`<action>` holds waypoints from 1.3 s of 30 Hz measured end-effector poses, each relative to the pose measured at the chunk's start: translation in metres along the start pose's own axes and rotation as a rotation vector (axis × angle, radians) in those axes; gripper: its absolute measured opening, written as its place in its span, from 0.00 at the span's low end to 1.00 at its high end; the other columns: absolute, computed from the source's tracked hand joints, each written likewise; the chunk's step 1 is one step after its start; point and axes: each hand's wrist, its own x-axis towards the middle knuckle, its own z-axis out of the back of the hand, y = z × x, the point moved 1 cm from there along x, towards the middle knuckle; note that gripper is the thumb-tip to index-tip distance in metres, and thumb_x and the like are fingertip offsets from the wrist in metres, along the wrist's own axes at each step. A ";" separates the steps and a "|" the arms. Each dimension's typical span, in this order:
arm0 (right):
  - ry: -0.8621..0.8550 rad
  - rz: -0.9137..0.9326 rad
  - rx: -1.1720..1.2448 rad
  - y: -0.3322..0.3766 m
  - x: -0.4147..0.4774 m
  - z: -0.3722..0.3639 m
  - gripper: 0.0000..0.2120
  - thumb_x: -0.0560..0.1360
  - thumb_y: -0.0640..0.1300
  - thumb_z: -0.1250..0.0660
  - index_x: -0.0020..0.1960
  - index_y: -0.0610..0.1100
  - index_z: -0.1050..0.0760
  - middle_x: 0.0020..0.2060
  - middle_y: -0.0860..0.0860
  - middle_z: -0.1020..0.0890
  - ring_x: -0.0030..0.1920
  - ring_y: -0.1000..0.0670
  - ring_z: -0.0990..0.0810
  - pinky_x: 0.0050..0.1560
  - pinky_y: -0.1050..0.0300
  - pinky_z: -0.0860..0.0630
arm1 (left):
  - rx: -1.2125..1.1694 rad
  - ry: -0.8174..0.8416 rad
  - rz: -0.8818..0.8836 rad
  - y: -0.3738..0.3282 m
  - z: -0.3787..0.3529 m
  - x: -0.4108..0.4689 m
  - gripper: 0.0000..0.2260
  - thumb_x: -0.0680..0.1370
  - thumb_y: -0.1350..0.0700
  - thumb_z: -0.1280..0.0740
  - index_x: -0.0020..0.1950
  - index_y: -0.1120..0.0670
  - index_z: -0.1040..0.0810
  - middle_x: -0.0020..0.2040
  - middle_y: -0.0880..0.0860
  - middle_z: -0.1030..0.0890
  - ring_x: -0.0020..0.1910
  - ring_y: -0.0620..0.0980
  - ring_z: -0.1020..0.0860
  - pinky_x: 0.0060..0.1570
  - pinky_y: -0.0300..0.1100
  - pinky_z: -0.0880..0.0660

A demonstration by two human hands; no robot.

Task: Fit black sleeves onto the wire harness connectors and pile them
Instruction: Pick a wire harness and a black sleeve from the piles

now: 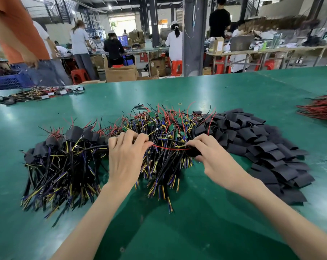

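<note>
Holding, left hand (126, 154): thumb and forefinger curled, pinching one end of a red wire (168, 147); other fingers bent; a black cable leaves from under the hand toward 9 o'clock.
Right hand (213, 156): fingers curled round a black sleeve (195, 152), thumb on top; red wire runs into the sleeve's 9 o'clock mouth; connector hidden inside, so cannot tell how far it is seated.
Red wire: taut, near level, spanning the gap between the hands, above the harness heap.
Sleeved pile (61, 156): 9 o'clock of the hands; black-capped ends toward 12, loose lead ends toward 6; touching the bare heap.
Bare harnesses (168, 124): 12 o'clock of the hands; small green boards, with red, yellow, blue and black leads tangled.
Loose sleeves (262, 147): 3 o'clock; flat black pieces overlapping, just beside the right hand.
Table (159, 222): green; carries all three heaps.
Red bundle (322, 109): 2 o'clock, at the frame edge, well apart from the sleeves.
Far harnesses (37, 94): 10 o'clock, near a blue crate (9, 81).
Rubber band (180, 104): 12 o'clock, beyond the bare heap.
Background: people at benches; red stools; cartons.
</note>
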 end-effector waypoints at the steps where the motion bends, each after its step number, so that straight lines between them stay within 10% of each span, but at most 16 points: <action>1: -0.015 -0.006 -0.085 0.001 -0.001 0.000 0.22 0.73 0.34 0.34 0.66 0.44 0.30 0.57 0.49 0.28 0.57 0.47 0.31 0.57 0.52 0.34 | -0.033 0.017 -0.016 -0.003 0.000 -0.001 0.12 0.77 0.48 0.36 0.47 0.55 0.19 0.41 0.54 0.23 0.40 0.56 0.23 0.43 0.47 0.37; 11: 0.022 -0.169 -0.536 -0.007 -0.005 0.004 0.23 0.68 0.41 0.34 0.62 0.49 0.32 0.57 0.52 0.29 0.59 0.47 0.30 0.63 0.51 0.45 | -0.266 0.189 -0.113 -0.021 -0.002 -0.007 0.17 0.73 0.63 0.28 0.60 0.56 0.26 0.46 0.52 0.22 0.44 0.54 0.24 0.47 0.43 0.36; 25: -0.006 -0.064 -0.429 0.002 -0.002 0.002 0.24 0.66 0.36 0.30 0.61 0.45 0.27 0.53 0.49 0.24 0.54 0.45 0.25 0.68 0.49 0.44 | -0.458 0.157 0.072 -0.028 -0.001 -0.011 0.12 0.72 0.52 0.28 0.52 0.57 0.22 0.44 0.50 0.18 0.45 0.45 0.31 0.49 0.37 0.36; 31: -0.042 0.005 -0.285 0.019 -0.004 -0.006 0.22 0.68 0.36 0.27 0.61 0.42 0.26 0.52 0.45 0.24 0.49 0.41 0.26 0.50 0.46 0.27 | -0.457 0.226 0.026 -0.035 0.001 -0.012 0.11 0.74 0.52 0.30 0.53 0.55 0.20 0.45 0.52 0.22 0.44 0.53 0.24 0.49 0.44 0.35; 39: 0.009 0.026 -0.141 0.024 -0.006 -0.009 0.22 0.77 0.46 0.36 0.70 0.46 0.34 0.59 0.48 0.27 0.58 0.45 0.29 0.59 0.53 0.29 | -0.455 0.249 -0.013 -0.038 0.003 -0.013 0.18 0.75 0.45 0.38 0.53 0.56 0.18 0.41 0.54 0.25 0.42 0.55 0.25 0.45 0.49 0.35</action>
